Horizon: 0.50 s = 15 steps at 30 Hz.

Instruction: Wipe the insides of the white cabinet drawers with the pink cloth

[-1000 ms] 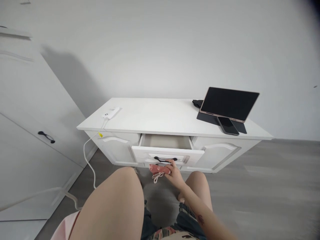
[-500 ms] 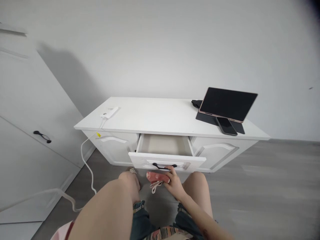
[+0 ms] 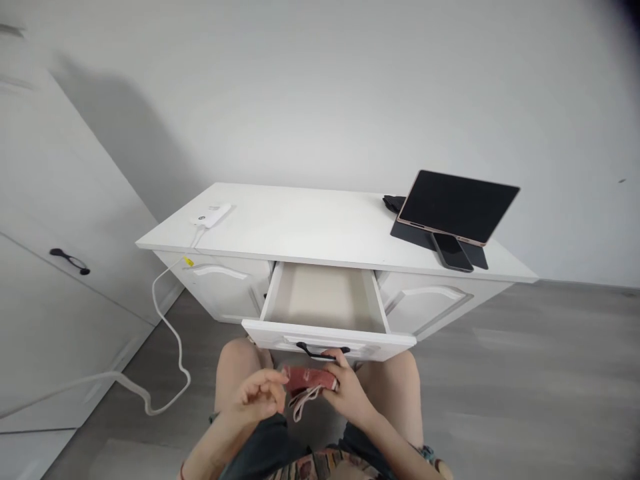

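Observation:
My right hand is closed around one end of a folded red cloth with pale markings and pale straps that dangle below it. Its fingers also reach up to the black handle on the drawer front. The white drawer is pulled out, and its pale bottom shows bare. My left hand is at the other end of the cloth, fingers loosely bent and apart, index fingertip at the cloth's edge. Whether it touches the cloth, I cannot tell.
On top of the white cabinet a white device with a cable lies at the left. A tablet stands at the right with a phone before it and a black item behind. A wardrobe stands left.
The drawer has come further out towards me, with my right hand at its handle. My left hand has come into view beside the cloth's left end.

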Tool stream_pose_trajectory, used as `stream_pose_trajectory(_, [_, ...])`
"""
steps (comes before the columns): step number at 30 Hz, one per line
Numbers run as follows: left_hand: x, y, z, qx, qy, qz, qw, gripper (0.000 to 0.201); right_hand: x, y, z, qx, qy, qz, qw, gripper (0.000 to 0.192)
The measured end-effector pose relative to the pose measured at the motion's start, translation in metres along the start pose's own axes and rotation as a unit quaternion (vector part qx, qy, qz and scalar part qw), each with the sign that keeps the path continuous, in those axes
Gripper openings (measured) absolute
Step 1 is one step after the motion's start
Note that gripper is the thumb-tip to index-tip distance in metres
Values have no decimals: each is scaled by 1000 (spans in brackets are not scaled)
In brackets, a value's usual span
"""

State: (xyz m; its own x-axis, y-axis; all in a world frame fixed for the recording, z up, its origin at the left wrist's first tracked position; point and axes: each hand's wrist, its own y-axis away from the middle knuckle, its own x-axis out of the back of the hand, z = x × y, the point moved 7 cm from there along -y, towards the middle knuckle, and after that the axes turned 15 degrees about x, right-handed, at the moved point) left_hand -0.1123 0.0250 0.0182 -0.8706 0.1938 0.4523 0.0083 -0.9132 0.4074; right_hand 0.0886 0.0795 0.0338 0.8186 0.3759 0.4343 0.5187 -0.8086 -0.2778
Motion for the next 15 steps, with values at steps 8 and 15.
stream_pose_trajectory(8, [-26, 34, 24, -42, 5, 83, 996, 72, 5, 5, -38, -8, 5, -87, 996, 29])
stream_pose_trajectory(15, [-39, 38, 79, -127, -138, -46, 981, 81, 13, -3, -89, 25, 8, -165, 986, 38])
